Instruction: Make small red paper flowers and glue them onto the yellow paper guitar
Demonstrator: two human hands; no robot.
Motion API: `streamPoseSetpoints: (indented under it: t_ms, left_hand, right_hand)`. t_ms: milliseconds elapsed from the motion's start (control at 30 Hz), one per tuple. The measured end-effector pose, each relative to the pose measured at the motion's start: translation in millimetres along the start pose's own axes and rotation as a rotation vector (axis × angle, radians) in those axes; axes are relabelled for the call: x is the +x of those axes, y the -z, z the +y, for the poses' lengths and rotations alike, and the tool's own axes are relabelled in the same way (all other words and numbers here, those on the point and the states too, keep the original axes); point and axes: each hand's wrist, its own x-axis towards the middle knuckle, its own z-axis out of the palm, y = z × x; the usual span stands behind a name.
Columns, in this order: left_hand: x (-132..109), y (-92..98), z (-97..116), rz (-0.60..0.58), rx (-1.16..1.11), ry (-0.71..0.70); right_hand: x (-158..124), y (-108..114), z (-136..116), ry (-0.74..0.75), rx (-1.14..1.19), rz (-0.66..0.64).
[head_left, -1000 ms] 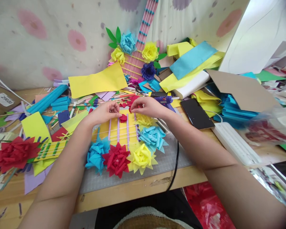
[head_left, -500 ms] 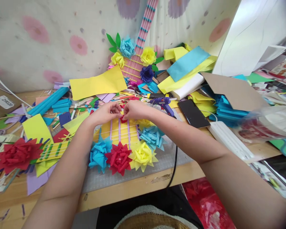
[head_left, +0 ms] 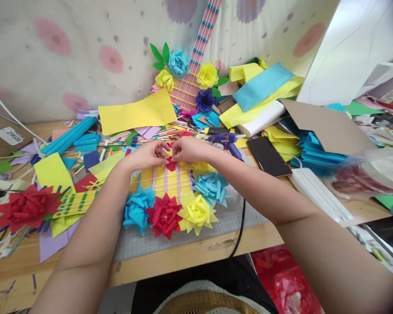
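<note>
My left hand (head_left: 150, 155) and my right hand (head_left: 190, 149) meet at the far edge of a yellow paper guitar (head_left: 160, 176) with lilac strips and white strings. Both have their fingers closed on a red paper flower (head_left: 171, 165), mostly hidden behind the fingers; pointed red petals show below and above them. Along the guitar's near edge sit a blue paper flower (head_left: 139, 210), a red one (head_left: 164, 216) and a yellow one (head_left: 198, 211). Another blue flower (head_left: 211, 185) lies below my right wrist. The guitar's neck (head_left: 74, 204) extends left, partly behind my left forearm.
A purple glue gun (head_left: 227, 141) lies beyond my right forearm, its black cable (head_left: 242, 226) hanging over the table edge. A phone (head_left: 269, 157) and white power strip (head_left: 319, 195) are to the right. A pink paper guitar (head_left: 186, 89) leans on the back curtain amid paper scraps.
The view has shifted slightly, so everything sits a little further right. Both hands stay at the red flower, with more of its lower petals showing now.
</note>
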Motion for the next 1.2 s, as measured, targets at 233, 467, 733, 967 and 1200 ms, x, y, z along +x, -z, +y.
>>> streamPoseSetpoints:
  t_ms: [233, 467, 733, 967, 1200]
  left_hand:
    - [1.4, -0.1, -5.0, 0.034, 0.049, -0.065]
    - [0.7, 0.2, -3.2, 0.056, -0.100, -0.032]
    - [1.3, -1.7, -4.3, 0.093, -0.197, 0.015]
    - [0.8, 0.2, -5.7, 0.047, -0.199, 0.031]
    - [-0.7, 0.8, -4.5, 0.040, -0.203, 0.028]
  right_hand:
    - [-3.5, 5.2, 1.8, -0.008, 0.060, -0.021]
    - [-3.1, 3.4, 3.6, 0.020, 0.133, -0.014]
    - [-6.0, 6.8, 1.1, 0.045, 0.143, -0.023]
    - [-5.9, 7.8, 3.6, 0.077, 0.212, -0.052]
    - [-6.5, 9.9, 4.9, 0.074, 0.156, -0.070]
